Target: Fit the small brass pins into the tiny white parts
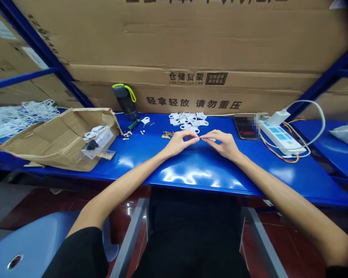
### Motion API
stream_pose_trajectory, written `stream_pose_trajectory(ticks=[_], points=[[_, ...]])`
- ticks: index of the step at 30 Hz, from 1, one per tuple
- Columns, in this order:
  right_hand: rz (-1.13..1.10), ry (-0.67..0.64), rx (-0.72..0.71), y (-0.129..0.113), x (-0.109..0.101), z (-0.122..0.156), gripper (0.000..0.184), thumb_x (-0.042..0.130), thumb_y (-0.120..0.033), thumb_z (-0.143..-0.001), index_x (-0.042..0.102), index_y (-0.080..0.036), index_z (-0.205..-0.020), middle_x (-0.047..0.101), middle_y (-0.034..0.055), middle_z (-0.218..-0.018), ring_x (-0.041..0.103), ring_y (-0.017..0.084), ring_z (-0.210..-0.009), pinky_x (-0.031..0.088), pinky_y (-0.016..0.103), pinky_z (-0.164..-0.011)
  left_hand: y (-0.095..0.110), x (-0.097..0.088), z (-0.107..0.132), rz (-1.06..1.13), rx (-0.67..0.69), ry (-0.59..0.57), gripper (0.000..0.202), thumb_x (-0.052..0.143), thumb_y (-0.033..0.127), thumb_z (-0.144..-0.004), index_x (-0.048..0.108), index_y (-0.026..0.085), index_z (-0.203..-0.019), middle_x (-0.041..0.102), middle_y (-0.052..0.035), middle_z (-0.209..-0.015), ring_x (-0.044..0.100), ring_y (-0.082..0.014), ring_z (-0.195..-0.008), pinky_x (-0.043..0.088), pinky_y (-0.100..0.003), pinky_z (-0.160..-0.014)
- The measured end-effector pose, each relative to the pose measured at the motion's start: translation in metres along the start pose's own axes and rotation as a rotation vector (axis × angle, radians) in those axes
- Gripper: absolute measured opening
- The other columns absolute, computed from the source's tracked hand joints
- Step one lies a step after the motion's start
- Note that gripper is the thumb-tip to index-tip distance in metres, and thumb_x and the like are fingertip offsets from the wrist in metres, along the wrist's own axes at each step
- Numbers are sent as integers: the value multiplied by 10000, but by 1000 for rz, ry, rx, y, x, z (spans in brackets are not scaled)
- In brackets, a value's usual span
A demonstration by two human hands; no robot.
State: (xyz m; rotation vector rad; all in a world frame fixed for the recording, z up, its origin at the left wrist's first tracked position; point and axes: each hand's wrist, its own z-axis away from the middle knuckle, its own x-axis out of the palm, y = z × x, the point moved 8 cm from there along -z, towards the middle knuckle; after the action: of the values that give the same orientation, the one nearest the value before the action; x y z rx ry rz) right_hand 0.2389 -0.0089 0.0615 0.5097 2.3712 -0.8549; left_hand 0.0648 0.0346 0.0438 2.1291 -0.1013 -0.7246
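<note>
Above the blue bench (145, 162), my left hand (180, 143) and my right hand (222, 143) meet fingertip to fingertip, both closed in a pinch. Something thin and small shows where the tips come together, too tiny to name. A bit of white and silver peeks out below my right fingers. Just behind my left hand lies a small pile of brass-coloured metal pieces (167, 134). Beyond both hands is a heap of flat white plastic parts with round holes (188, 120).
An open cardboard box (55, 144) holding bagged parts lies at left, near a dark bottle (127, 102) and a green-handled screwdriver (134, 124). On the right are a phone (246, 127) and a white power strip (282, 138) with loose cables. White cords (20, 117) lie far left.
</note>
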Motion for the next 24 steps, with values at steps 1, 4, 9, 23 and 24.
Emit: stream_pose_trajectory(ticks=[1,4,9,23,24], points=[[1,7,6,0,0,0,229,642,-408,-1040,822,-286,-1112,819,68,-1045,761,255,-936,623,434,-865,1,0,0,2,6,0,264,729,445,-989,819,199,-1023,790,-49,-1009,666,-177,-870,492,-311,-786],[9,50,23,1,-3,-1,214,672,-418,-1025,817,-277,-1095,814,64,-1020,740,251,-905,613,427,-847,4,-1,0,-25,36,34,254,731,436,-993,815,197,-1016,789,-50,-1000,668,-176,-868,501,-308,-795],[-7,53,32,3,-3,-3,201,696,-442,-1012,809,-278,-990,808,46,-942,721,251,-867,592,419,-827,10,-5,1,-175,151,75,276,703,457,-1016,801,200,-998,778,-39,-959,669,-173,-835,504,-339,-874],[3,-79,22,2,12,-2,303,614,-514,-1041,792,-275,-988,818,56,-963,705,265,-886,564,450,-845,13,4,4,-448,261,-63,288,645,457,-1055,795,216,-1005,791,-38,-987,705,-209,-960,453,-372,-925],[27,-88,18,2,14,-2,299,611,-505,-1044,792,-274,-987,821,58,-972,704,270,-893,555,457,-859,12,4,4,-458,259,-81,289,637,454,-1060,793,217,-1005,790,-40,-998,708,-210,-967,458,-369,-921]])
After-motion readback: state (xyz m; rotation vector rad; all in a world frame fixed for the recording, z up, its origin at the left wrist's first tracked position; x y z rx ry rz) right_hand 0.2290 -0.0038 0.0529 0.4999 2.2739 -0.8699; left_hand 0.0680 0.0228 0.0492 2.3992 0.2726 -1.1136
